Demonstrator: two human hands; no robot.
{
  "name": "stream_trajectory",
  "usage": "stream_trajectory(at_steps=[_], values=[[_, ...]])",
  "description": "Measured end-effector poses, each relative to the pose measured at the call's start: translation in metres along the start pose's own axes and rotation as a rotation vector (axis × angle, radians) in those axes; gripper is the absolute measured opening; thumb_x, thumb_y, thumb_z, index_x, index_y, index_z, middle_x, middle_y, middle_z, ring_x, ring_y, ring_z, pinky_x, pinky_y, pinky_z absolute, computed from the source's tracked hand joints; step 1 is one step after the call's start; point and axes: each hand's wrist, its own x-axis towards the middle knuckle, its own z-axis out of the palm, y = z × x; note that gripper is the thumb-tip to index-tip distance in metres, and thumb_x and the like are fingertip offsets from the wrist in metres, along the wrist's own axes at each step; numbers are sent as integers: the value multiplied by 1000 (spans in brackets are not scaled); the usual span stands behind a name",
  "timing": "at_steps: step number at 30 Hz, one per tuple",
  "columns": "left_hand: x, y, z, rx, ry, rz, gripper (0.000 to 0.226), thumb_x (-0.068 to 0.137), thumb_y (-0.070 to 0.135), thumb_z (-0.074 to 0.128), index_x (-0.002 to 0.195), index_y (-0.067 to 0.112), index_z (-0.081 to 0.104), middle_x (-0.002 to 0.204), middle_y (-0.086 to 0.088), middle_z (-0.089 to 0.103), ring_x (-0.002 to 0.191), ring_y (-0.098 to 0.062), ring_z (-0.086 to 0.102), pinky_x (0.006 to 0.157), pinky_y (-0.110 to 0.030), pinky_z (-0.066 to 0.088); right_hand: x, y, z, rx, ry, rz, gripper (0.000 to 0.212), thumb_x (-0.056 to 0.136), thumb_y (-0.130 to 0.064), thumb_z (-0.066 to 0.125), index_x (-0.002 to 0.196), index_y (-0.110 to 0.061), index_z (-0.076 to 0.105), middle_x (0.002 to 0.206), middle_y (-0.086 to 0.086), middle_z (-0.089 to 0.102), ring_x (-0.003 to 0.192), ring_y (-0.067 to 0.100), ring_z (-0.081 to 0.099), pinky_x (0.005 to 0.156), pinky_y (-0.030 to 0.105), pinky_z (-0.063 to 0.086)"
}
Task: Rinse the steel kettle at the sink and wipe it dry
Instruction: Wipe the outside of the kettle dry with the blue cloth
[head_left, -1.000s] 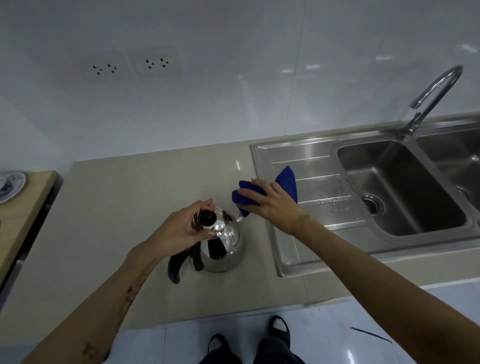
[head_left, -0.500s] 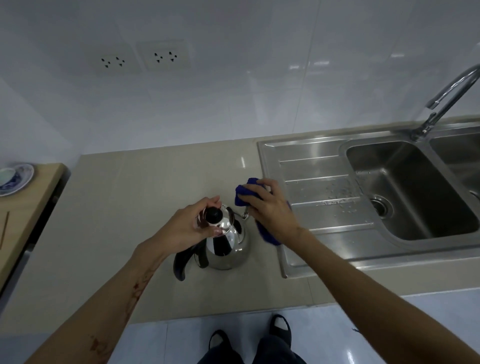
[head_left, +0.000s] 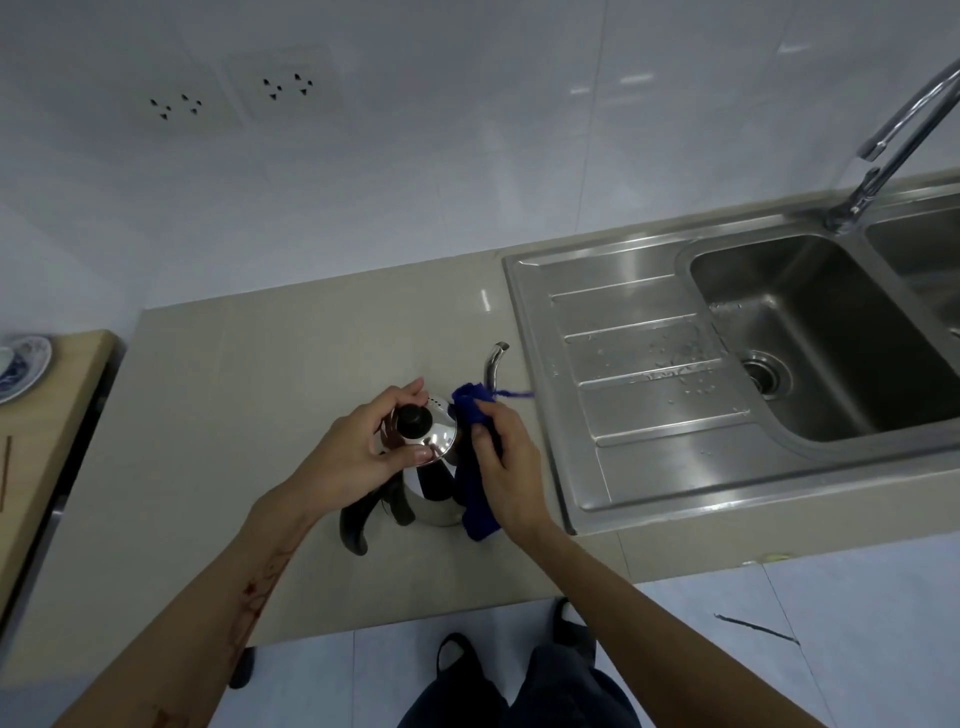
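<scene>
Standing upright on the beige counter (head_left: 218, 415), just left of the sink (head_left: 649, 415): steel kettle (head_left: 434, 486). Pinching the lid (head_left: 423, 434) rim between thumb and fingertips: left hand (head_left: 353, 457). Pressing a bunched blue cloth (head_left: 475, 467) against the kettle's right side, fingers curled round it: right hand (head_left: 511, 478).

A beige tabletop (head_left: 218, 415) carries the steel kettle (head_left: 434, 483), upright near its front edge, just left of the inset steel sink (head_left: 649, 467). A lower wooden surface (head_left: 47, 441) at far left holds what looks like a patterned saucer (head_left: 23, 366).
</scene>
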Motion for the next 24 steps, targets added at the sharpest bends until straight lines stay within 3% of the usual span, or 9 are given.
stream_trajectory(at_steps=[3,6,10,14,16,18,21,24], values=[[0,0,-1,-3,-12,1,49,79,16,78,122,28,57,142,28,45,125,17,43,96,1,32,-12,13,4,39,-5,178,24,102,-33,44,120,-25,58,108,-1,65,91,12,63,79,28,51],[0,1,-2,-6,-18,1,50,78,18,79,122,28,57,140,29,48,127,12,45,99,-2,32,-7,10,0,69,-33,335,18,106,-28,36,117,-22,48,94,2,62,75,10,58,64,19,45],[0,1,-3,-7,-32,-3,48,78,19,79,120,30,57,139,31,47,127,12,44,100,-4,32,29,-7,-7,282,79,559,25,103,-21,31,127,-15,37,97,2,58,83,13,56,80,36,52],[1,0,-2,-18,-25,-3,47,79,17,78,119,28,57,140,29,47,127,14,44,98,0,31,46,-25,-11,481,155,456,27,103,-23,33,127,-19,44,99,2,58,84,15,55,74,32,48],[1,0,-2,-22,-25,-1,46,79,17,78,118,29,57,140,30,47,127,13,44,101,-4,31,46,-25,-6,475,99,480,27,97,-40,37,118,-27,49,107,7,60,92,23,57,83,39,49],[1,0,-2,-17,-32,-7,45,79,18,78,117,31,57,141,29,47,128,12,44,103,-8,31,43,-19,0,348,-15,563,39,88,-54,33,108,-27,52,102,11,60,92,29,55,82,43,48],[1,1,-3,-11,-27,-3,44,78,18,79,114,33,57,141,28,48,128,11,45,104,-12,31,49,-30,-1,338,28,548,28,97,-41,32,89,-23,52,81,4,50,79,22,47,71,37,39],[1,0,-2,-12,-36,-3,43,78,19,79,112,33,57,140,29,48,129,11,44,106,-16,32,51,-43,-3,491,103,388,23,101,-30,37,111,-22,56,89,1,54,77,14,49,71,32,42]])
